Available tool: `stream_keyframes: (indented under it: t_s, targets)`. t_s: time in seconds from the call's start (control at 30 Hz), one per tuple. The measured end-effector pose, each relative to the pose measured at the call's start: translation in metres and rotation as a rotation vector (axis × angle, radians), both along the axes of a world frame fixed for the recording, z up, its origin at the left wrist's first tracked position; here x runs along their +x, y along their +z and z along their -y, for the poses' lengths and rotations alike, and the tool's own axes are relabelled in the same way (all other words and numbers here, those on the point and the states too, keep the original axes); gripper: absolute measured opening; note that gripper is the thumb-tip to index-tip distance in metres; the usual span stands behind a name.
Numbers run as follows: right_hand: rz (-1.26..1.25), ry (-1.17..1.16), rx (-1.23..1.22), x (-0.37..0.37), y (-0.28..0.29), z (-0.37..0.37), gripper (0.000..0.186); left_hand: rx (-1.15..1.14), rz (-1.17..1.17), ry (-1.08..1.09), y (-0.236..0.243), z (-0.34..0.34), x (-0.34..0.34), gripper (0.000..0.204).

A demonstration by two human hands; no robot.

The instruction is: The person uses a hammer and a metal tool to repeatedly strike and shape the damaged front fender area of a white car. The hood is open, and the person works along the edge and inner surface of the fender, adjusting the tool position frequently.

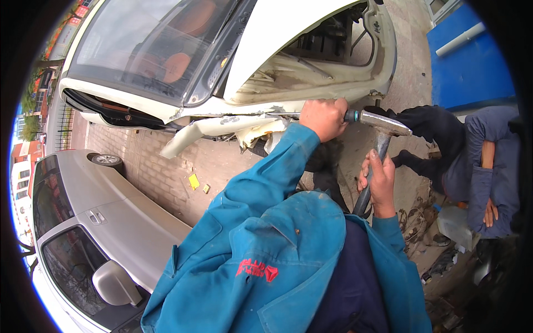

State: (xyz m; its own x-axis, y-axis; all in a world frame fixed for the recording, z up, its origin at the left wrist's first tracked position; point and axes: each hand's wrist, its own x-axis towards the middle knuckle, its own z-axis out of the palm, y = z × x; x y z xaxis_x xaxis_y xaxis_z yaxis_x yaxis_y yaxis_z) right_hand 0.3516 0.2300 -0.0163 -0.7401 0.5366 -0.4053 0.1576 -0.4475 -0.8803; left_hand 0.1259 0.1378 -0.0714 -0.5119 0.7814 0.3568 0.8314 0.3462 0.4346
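Note:
My left hand [323, 119] is closed around a screwdriver [350, 115] with a dark handle and a teal ring. Its thin metal shaft points left along the torn, cream-coloured body edge of a damaged car [244, 102]. In my right hand [381, 180], closed around its dark handle, is a hammer [387, 123]. The hammer's head is up against or very near the butt of the screwdriver; I cannot tell whether they touch. A bent cream strip of bodywork [214, 126] hangs off the car to the left, with ragged metal [261, 136] beside it.
A silver van [111, 194] stands on the left, its mirror [116, 282] jutting out. At right another person [488, 166] in dark clothing sits or crouches close by, near a translucent container [455, 225] and scattered debris. Yellow scraps [193, 181] lie on the paving.

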Motion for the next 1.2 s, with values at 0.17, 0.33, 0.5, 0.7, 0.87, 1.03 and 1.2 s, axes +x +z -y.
stream_keyframes:
  t_s: [0.17,0.33,0.5,0.7,0.87,1.03,1.2]
  targets:
    - [-0.12,-0.405,0.072,0.009,0.014,-0.012,0.03,-0.013,-0.008,-0.004,0.0,-0.001,0.0,0.031]
    - [0.007,-0.13,0.109,-0.005,-0.002,0.006,0.029,-0.015,-0.026,0.02,0.0,-0.004,-0.002,0.031]
    - [-0.002,-0.16,0.015,-0.001,0.01,-0.007,0.029,-0.021,-0.008,0.04,-0.002,-0.01,-0.004,0.029]
    - [-0.261,-0.608,0.082,-0.01,0.018,-0.025,0.031,-0.02,-0.026,0.039,-0.001,-0.01,-0.005,0.029]
    - [0.044,-0.011,-0.072,-0.017,0.002,-0.019,0.029,-0.059,-0.003,0.04,0.001,-0.014,-0.008,0.03]
    - [-0.183,-0.42,0.103,-0.006,0.035,-0.058,0.032,-0.101,0.004,0.045,-0.001,-0.017,-0.01,0.03]
    - [-0.03,-0.213,0.032,-0.025,0.005,-0.031,0.028,-0.087,0.011,0.064,-0.001,-0.017,-0.011,0.03]
